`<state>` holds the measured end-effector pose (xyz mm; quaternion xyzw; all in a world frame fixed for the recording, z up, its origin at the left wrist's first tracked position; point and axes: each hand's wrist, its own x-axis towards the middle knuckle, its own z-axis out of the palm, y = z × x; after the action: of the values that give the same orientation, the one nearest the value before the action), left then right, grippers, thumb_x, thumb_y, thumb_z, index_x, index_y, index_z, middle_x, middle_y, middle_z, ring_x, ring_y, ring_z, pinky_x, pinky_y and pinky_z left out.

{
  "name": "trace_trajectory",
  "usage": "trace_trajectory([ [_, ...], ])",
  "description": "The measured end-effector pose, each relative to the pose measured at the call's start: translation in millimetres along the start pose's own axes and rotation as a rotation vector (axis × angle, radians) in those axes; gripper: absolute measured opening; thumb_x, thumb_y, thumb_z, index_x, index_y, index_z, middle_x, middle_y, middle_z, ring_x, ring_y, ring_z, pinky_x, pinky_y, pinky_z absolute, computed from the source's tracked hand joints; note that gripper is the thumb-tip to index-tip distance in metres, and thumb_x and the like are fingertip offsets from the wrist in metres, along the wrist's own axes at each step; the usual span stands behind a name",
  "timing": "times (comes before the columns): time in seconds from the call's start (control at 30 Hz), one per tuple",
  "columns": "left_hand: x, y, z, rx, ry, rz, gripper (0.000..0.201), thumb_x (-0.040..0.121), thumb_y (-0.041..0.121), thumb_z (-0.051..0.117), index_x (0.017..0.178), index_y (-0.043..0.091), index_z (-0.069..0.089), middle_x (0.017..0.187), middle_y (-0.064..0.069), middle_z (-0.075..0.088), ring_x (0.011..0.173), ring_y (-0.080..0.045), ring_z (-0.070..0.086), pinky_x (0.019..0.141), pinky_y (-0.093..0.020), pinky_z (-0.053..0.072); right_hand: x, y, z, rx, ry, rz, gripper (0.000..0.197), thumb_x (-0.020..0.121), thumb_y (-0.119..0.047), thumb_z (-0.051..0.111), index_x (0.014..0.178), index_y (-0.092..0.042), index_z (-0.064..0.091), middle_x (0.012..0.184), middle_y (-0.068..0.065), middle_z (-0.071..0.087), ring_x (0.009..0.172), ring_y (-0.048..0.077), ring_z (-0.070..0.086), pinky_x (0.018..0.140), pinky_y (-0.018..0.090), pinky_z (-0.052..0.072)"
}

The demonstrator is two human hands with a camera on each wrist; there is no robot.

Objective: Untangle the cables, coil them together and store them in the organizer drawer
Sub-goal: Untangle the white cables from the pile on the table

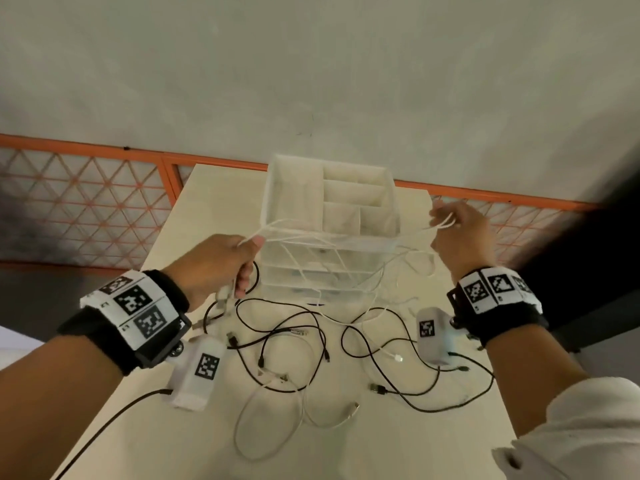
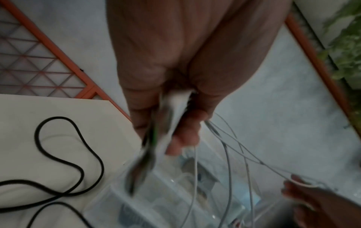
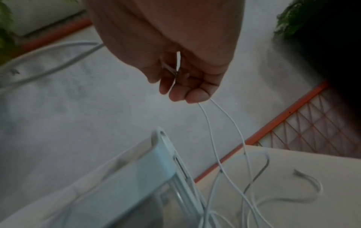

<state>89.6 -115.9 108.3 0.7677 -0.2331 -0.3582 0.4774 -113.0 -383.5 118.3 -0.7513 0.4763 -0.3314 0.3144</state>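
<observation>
A pale cream, smooth-topped rectangular desk (image 1: 221,188) stands on a mottled grey concrete floor (image 1: 311,64). An orange metal-framed barrier with a triangular wire lattice (image 1: 79,199) runs past the desk's far edge on both sides. Green leafy plants (image 2: 345,46) grow beyond the barrier in the left wrist view, beside a pale raised ledge (image 3: 39,13). The light is dim and even.
</observation>
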Motion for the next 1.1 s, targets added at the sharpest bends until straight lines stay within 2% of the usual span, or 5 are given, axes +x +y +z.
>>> trace_trajectory([
  [0.17,-1.3,-11.7,10.6,0.202,0.004,0.007,0.036,0.097,0.029,0.059,0.076,0.003,0.069,0.066,-0.006,0.072,0.046,0.001,0.058,0.042,-0.009,0.036,-9.4,16.4,-2.1,-0.082,-0.095,-0.078,0.021,0.097,-0.02,0.061,0.111,-0.036,0.064,0.12,0.001,0.069,0.09,0.021,0.069,0.091,0.04,0.056],
  [0.3,-2.3,-25.2,5.4,0.19,-0.044,-0.015,0.013,0.09,0.015,0.07,0.088,0.003,0.075,0.076,-0.007,0.078,0.07,-0.011,0.073,0.075,-0.033,0.056,-47.7,59.4,10.3,-0.479,-0.529,0.107,0.076,0.09,-0.009,0.061,0.156,-0.032,0.029,0.145,0.008,0.056,0.129,0.031,0.056,0.108,0.04,0.045],
  [0.5,-8.8,-38.8,13.6,0.174,-0.003,-0.123,0.014,0.092,0.009,0.063,0.081,0.0,0.064,0.063,-0.006,0.06,0.052,-0.014,0.048,0.047,-0.021,0.038,-122.3,67.0,45.8,-0.389,-0.648,-0.046,0.015,0.088,-0.023,0.066,0.099,-0.028,0.056,0.083,-0.011,0.066,0.076,0.013,0.063,0.076,0.034,0.054],
  [0.73,-20.2,-51.9,32.9,-0.031,-0.045,-0.322,0.02,0.099,0.014,0.052,0.079,0.012,0.05,0.061,-0.001,0.039,0.045,-0.012,0.031,0.04,-0.022,0.028,-185.0,85.2,99.8,-0.543,-1.111,-0.149,0.049,0.086,-0.014,0.055,0.125,-0.044,0.064,0.109,-0.005,0.068,0.1,0.02,0.066,0.09,0.034,0.054],
  [1.1,-38.5,-63.1,28.1,-0.255,-0.092,-0.428,0.023,0.099,0.017,0.052,0.08,0.006,0.057,0.085,-0.018,0.071,0.08,-0.028,0.068,0.062,-0.036,0.058,-165.7,57.7,95.1,-0.42,-0.815,-0.28,0.008,0.088,-0.028,0.07,0.08,-0.03,0.073,0.098,-0.009,0.067,0.086,0.014,0.062,0.08,0.036,0.053],
])
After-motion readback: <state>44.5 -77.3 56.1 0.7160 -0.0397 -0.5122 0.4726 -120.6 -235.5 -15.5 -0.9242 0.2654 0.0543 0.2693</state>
